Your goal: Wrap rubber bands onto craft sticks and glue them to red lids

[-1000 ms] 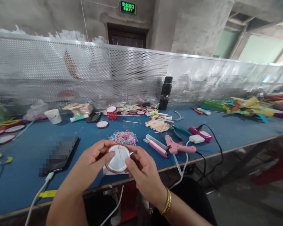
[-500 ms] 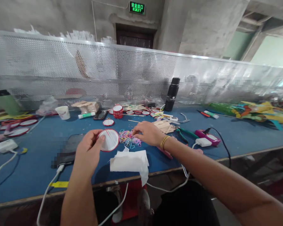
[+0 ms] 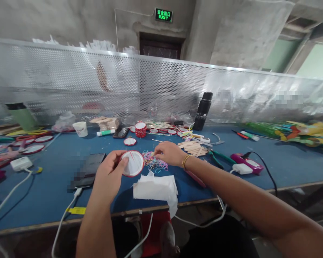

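My left hand (image 3: pixel 111 170) grips a round white disc (image 3: pixel 134 165) with a red rim, thumb on its face and fingers behind. Thin red strands cross the upper part of the disc. Just right of it lies a loose pile of small coloured rubber bands (image 3: pixel 156 165) on the blue table. Over the pile's upper right edge, my right hand (image 3: pixel 170 153) is closed with its fingertips pinched downward. What sits between those fingertips is too small to make out. A crumpled white tissue (image 3: pixel 154 188) lies in front of the pile.
Behind the pile stand a stack of red-rimmed discs (image 3: pixel 140 130) and a single disc (image 3: pixel 130 142). Wooden sticks (image 3: pixel 193 147), green-handled pliers (image 3: pixel 216 157) and a purple device (image 3: pixel 249 164) lie to the right. A black phone (image 3: pixel 90 170) is left, a black bottle (image 3: pixel 202 113) at the back.
The whole view has shifted, so everything sits a little farther right and lower. My left hand still holds the disc, and my right hand stays at the rubber bands with its fingers drawn closer together.
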### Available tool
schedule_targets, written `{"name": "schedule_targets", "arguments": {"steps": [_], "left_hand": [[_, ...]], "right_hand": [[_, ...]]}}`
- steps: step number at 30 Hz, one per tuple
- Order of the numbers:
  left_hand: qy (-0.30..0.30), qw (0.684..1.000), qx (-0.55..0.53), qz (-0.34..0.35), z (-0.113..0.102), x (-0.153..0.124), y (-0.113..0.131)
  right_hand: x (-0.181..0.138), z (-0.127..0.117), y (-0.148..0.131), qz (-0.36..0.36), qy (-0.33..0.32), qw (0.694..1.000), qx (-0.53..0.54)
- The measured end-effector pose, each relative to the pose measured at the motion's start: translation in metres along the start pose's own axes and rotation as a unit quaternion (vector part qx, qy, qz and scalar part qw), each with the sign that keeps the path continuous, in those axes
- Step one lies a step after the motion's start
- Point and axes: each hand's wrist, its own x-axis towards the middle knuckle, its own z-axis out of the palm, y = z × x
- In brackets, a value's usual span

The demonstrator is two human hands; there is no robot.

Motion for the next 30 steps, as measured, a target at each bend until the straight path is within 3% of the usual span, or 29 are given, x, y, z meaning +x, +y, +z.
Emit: {"name": "schedule_targets", "arguments": {"steps": [15, 23, 30], "left_hand": [[-0.04, 0.998, 0.039, 0.029, 0.013, -0.001, 0.01], [-0.017, 0.997, 0.071, 0.019, 0.009, 0.002, 0.005], [-0.028, 0.997, 0.069, 0.026, 0.012, 0.002, 0.002]], "right_hand": [[-0.027, -0.009, 0.017, 0.047, 0.019, 0.995, 0.087], [-0.02, -0.011, 0.025, 0.055, -0.006, 0.997, 0.053], [0.0, 0.01, 0.008, 0.042, -0.006, 0.999, -0.025]]}}
